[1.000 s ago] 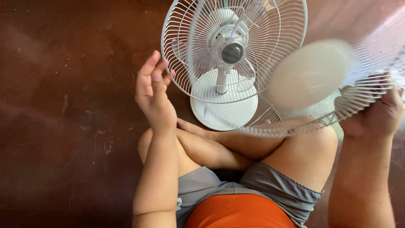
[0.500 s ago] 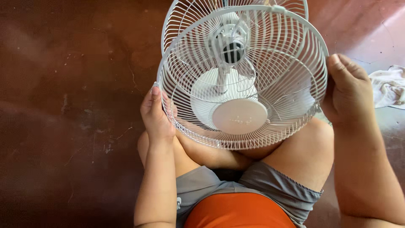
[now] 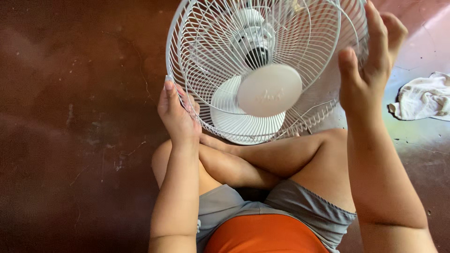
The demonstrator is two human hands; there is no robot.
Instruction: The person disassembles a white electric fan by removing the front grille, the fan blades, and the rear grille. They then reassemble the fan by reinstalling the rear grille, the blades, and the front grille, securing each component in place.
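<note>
I hold a white wire front grille (image 3: 300, 51) with a round centre cap (image 3: 269, 90) up against a white fan. My left hand (image 3: 177, 112) grips the grille's left rim. My right hand (image 3: 370, 61) grips its right rim, fingers curled over the edge. Behind the wires I see the fan's motor hub (image 3: 255, 49) and its round base (image 3: 225, 119) on the floor. The grille covers most of the fan's front. My crossed legs lie just below the fan.
The floor (image 3: 70, 117) is dark reddish-brown and scuffed. A crumpled white cloth (image 3: 422, 96) lies on the floor at the right, beyond my right hand. I sit cross-legged in grey shorts and an orange top.
The grille has swung from my right side to in front of the fan and then risen and moved closer to it. Both hands now hold its rim.
</note>
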